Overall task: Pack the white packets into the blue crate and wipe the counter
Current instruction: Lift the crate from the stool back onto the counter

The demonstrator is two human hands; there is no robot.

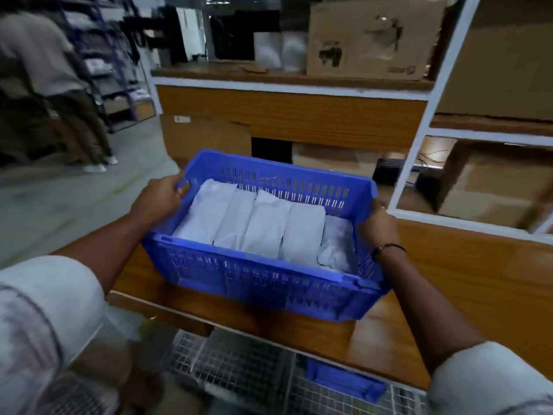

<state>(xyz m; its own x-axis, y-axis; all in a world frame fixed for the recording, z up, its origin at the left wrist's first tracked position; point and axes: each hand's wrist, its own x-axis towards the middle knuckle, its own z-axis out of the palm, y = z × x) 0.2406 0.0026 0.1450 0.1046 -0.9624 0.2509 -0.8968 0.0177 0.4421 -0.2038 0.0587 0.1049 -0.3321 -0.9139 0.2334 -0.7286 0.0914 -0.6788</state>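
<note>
Blue crate sitting on the wooden counter, filled with a row of white packets lying side by side, five as far as can be counted. Left hand curled over the crate's left rim, fingers hooked inside the wall; right hand clasped round the right rim, thumb side up. Both clamped on the rim, neither spread flat.

Probably rigid plastic, perforated walls, unlikely to flex much under load. Packets soft and crumpled, most likely light and liable to slide if the crate tips. Best taken by the two short rims, as held, kept level.

Beyond the crate: shelving with cardboard boxes above and behind, close to the far rim. Left of the crate, well apart, another person standing in the aisle. Below the crate's near edge, a wire mesh rack with a blue piece lying on it. Counter right of the crate bare; wiping judged not yet begun, no cloth in sight
</note>
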